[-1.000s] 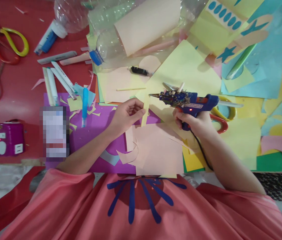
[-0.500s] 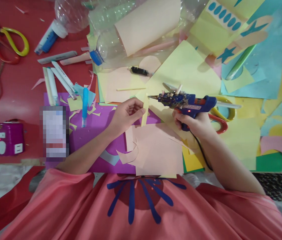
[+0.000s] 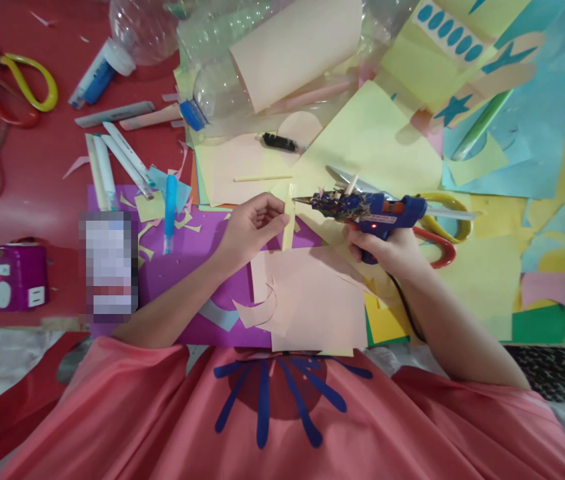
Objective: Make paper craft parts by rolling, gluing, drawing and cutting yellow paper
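Between thumb and fingers, my left hand [image 3: 258, 227] pinches a narrow yellow paper strip [image 3: 289, 230], held upright in the picture. My right hand [image 3: 387, 247] is wrapped round the handle of a blue glue gun [image 3: 372, 208], whose small red light glows. The gun's metal nozzle points left and meets or nearly meets the upper part of the strip; I cannot tell if it touches. A clear glue stick [image 3: 449, 213] juts from the gun's back. Just beyond the strip lies a thin yellow paper roll [image 3: 263, 178].
Scissors with yellow and red handles [image 3: 445, 230] lie partly behind the gun. Pink paper [image 3: 317, 300] is in front of me. A phone [image 3: 109, 267], a blue marker [image 3: 169, 213] and a purple power adapter [image 3: 13, 277] sit left. Plastic bottles [image 3: 222, 93] lie at the back.
The glue gun's nozzle has moved slightly left and down along the strip, and its body has tilted a little. The left hand with the strip has barely shifted.
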`<state>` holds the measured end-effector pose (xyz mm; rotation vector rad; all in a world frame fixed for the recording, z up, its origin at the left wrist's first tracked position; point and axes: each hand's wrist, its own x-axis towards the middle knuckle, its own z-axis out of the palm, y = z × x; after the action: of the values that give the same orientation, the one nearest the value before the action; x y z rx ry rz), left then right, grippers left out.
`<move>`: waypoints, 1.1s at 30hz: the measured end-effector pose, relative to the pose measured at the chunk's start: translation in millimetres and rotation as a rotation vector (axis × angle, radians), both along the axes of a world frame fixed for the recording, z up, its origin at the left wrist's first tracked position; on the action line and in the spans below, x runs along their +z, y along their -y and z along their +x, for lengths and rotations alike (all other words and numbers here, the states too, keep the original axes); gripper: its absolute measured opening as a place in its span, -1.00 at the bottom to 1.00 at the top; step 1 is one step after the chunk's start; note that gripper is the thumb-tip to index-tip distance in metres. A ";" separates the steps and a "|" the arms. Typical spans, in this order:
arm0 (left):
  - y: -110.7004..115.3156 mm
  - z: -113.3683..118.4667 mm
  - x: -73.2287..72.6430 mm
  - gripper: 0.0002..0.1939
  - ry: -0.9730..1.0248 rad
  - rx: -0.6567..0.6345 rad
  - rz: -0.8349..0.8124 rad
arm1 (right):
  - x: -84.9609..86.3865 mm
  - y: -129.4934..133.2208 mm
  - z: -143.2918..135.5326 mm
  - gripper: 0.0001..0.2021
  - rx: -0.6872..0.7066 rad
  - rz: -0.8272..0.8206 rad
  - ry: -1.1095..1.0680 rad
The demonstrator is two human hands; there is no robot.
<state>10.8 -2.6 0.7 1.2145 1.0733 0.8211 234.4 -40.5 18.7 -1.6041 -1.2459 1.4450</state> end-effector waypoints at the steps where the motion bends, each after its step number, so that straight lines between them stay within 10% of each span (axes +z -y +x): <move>1: -0.3 -0.2 -0.1 -0.71 0.002 0.004 0.010 | 0.3 -0.1 -0.5 -0.88 0.000 -0.004 -0.003; 33: -5.0 -1.8 -3.1 -0.74 0.007 0.080 0.043 | 4.0 -0.2 -1.7 -0.83 0.124 0.018 0.079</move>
<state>9.0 2.5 -2.4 1.2101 1.1089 0.9132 232.8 -40.2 22.6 -1.6103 -1.4211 1.4536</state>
